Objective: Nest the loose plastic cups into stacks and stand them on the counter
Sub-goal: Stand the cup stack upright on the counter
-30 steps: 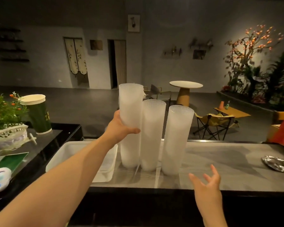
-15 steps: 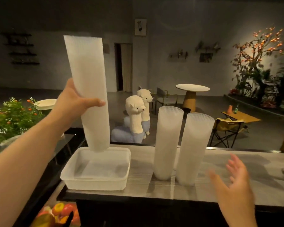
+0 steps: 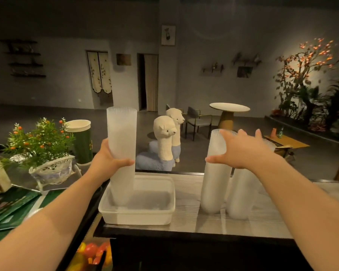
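A tall stack of frosted translucent ribbed plastic cups (image 3: 122, 141) is gripped at mid-height by the left hand (image 3: 108, 160), its base lowered into a clear rectangular plastic tub (image 3: 137, 212) on the grey wood-grain desk (image 3: 186, 222). Two more frosted cup stacks (image 3: 213, 182) are stood just right of the tub; the nearer one is touched by the spread, uncurled fingers of the right hand (image 3: 243, 151).

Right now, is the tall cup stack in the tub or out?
In: the left hand holds the stack, its bottom inside the tub.
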`<state>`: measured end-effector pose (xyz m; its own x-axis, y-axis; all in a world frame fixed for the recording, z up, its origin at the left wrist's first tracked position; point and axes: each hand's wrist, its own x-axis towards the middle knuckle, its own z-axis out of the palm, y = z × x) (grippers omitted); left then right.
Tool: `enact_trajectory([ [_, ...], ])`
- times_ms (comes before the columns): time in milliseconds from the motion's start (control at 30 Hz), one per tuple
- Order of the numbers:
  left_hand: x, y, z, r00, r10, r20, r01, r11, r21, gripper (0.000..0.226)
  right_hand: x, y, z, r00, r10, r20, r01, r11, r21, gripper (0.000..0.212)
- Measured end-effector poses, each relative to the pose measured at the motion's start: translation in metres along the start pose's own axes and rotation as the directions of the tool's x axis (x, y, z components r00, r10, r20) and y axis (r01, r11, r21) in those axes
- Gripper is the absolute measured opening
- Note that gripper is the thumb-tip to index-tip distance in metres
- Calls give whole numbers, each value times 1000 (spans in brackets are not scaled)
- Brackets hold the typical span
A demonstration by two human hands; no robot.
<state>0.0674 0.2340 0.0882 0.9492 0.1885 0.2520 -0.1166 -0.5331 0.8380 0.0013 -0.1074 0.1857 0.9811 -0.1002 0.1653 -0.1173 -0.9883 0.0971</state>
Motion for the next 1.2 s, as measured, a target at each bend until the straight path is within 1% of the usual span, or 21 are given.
enact_trajectory([
  [33, 2, -2, 0, 1000, -2, 2, 2, 1000, -7, 100, 2, -2, 4, 1000, 2, 3, -1, 999, -40, 99],
  [67, 3, -4, -1, 1000, 0, 1, 0, 1000, -9, 101, 3, -4, 8, 1000, 14, -25, -15, 998, -61, 96],
  [133, 4, -7, -1, 1000, -6, -4, 6, 1000, -7, 102, 3, -9, 18, 988, 46, -147, -60, 994, -88, 92],
  [200, 4, -13, -1, 1000, -5, -5, 5, 1000, -4, 102, 0, -18, 31, 954, 43, -297, -75, 992, -96, 87],
  [267, 1, -19, 1, 1000, -2, -3, 2, 1000, 2, 101, -2, -26, 48, 910, 28, -414, -27, 1000, 8, 82],
  [300, 0, -19, 2, 1000, 1, -1, -1, 1000, 7, 100, -4, -30, 55, 896, 46, -441, 15, 991, 134, 81],
  [367, 1, -18, 4, 1000, 4, 11, -4, 1000, 15, 99, -7, -36, 62, 885, 115, -451, 95, 904, 416, 81],
  [400, 2, -18, 4, 1000, 4, 22, -4, 1000, 10, 98, -9, -41, 63, 877, 135, -462, 122, 866, 485, 80],
  [467, 5, -17, 2, 999, 3, 44, -3, 1000, 1, 98, -11, -50, 58, 843, 148, -517, 170, 839, 517, 79],
  [500, 6, -17, 1, 998, -3, 58, 3, 1000, -2, 98, -12, -55, 51, 815, 153, -559, 198, 833, 517, 79],
  [567, 9, -16, -1, 996, -13, 87, 15, 1000, -19, 100, -15, -68, 27, 736, 184, -651, 271, 802, 532, 79],
  [633, 10, -16, -3, 993, -14, 116, 17, 999, -30, 103, -17, -82, -2, 683, 216, -698, 364, 727, 582, 81],
  [667, 10, -17, -4, 992, -7, 126, 12, 999, -36, 104, -18, -91, -17, 679, 222, -699, 405, 682, 610, 82],
  [733, 11, -18, -6, 990, 1, 144, 7, 999, -51, 106, -15, -111, -33, 704, 199, -682, 450, 618, 645, 86],
  [800, 11, -18, -9, 988, -1, 156, 7, 999, -43, 106, -7, -132, -31, 754, 128, -644, 452, 610, 651, 89],
  [900, 8, -15, -12, 985, 13, 171, -12, 1000, -11, 106, 8, -162, -1, 841, -6, -541, 421, 636, 647, 92],
  [967, 6, -15, -12, 985, 21, 170, -21, 1000, -7, 105, 20, -174, 25, 876, -56, -480, 408, 618, 672, 94],
  [1033, 3, -14, -13, 986, 18, 164, -19, 1000, 2, 105, 28, -182, 45, 891, -77, -448, 405, 583, 704, 94],
  [1133, 3, -14, -12, 988, -10, 152, 11, 1000, -3, 108, 35, -189, 64, 883, -26, -468, 413, 516, 751, 92],
  [1200, 4, -15, -11, 989, -24, 146, 26, 1000, -15, 108, 39, -188, 71, 880, -34, -473, 432, 468, 771, 90],
])
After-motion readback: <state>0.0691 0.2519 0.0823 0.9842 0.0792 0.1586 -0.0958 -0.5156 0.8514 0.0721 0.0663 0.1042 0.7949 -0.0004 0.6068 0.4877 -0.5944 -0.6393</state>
